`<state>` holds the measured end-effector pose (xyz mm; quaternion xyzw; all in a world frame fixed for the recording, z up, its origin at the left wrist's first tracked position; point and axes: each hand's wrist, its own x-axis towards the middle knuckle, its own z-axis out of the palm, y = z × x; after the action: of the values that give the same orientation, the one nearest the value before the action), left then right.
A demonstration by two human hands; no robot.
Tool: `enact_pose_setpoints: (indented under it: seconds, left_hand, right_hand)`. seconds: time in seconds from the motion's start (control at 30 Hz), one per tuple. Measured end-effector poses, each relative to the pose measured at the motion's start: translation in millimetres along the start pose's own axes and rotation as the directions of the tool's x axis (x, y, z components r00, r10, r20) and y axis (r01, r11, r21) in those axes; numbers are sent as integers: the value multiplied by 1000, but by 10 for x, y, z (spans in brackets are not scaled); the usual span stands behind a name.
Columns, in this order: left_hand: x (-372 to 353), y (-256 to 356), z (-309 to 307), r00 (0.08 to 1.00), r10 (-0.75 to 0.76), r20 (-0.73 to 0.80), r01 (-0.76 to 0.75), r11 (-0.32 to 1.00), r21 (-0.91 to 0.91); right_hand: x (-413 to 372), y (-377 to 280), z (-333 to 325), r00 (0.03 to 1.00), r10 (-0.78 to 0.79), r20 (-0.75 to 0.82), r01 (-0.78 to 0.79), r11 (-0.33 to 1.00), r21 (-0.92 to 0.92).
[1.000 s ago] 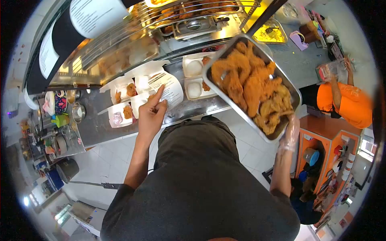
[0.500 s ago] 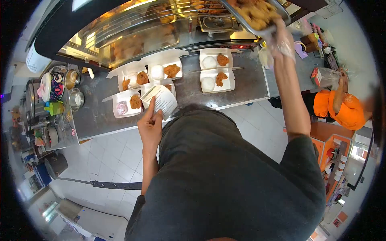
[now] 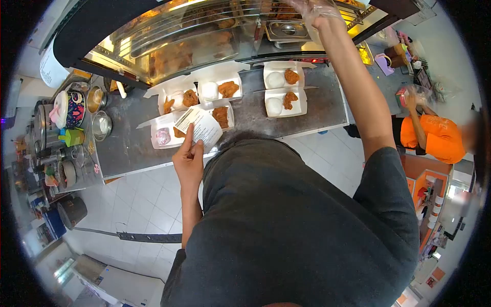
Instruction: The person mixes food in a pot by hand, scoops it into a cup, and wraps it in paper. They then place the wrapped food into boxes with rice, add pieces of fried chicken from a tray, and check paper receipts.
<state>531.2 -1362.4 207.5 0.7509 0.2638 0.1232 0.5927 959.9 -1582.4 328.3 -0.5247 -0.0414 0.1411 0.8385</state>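
Note:
My left hand (image 3: 188, 162) pinches a printed paper slip (image 3: 200, 129) over the nearer open white boxes. Those boxes hold fried chicken (image 3: 221, 116) and a pink-and-white wrapped item (image 3: 162, 136). Farther back, another open box (image 3: 219, 88) has a white round portion and chicken. Two more such portions lie in the open boxes (image 3: 286, 102) right of centre. My right hand (image 3: 318, 13), in a clear plastic glove, reaches up to the glass display case (image 3: 194, 48) at the top edge. Its fingers are blurred and partly cut off, so their grip is hidden.
Metal bowls (image 3: 101, 126), a patterned pot (image 3: 72, 110) and a green cup (image 3: 74, 136) stand on the left. A lidded metal tray (image 3: 287, 30) is inside the case. At the right, a person in orange (image 3: 434, 138) handles a clear plastic bag.
My right hand has moved up and left, and the metal tray of fried food it held is out of sight. The slip has shifted slightly lower left, showing more chicken. The person in orange has moved their arms.

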Motion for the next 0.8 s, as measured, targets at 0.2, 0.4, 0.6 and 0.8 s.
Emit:
enact_pose_setpoints:
  seconds: [0.2,0.4,0.6,0.8]
  left_hand:
    - [119,114,59,995,79,60,-81,996,38]
    - [289,312,21,995,25,92,-9,984,-176]
    - [448,496,-60,970,44,241,89,852,-516]
    - [549,608,-222,917,85,390,147,836,-529]
  right_hand:
    - [-62,244,-339,995,-74,68,75,997,-15]
    - [-1295,736,-292,982,-75,-174,25,961,-274]
    - [-1979,1524,-882,949,232,-213,-289,912,-290]
    - [-2265,1819,-925,916,273,-294,-336,922,-192]
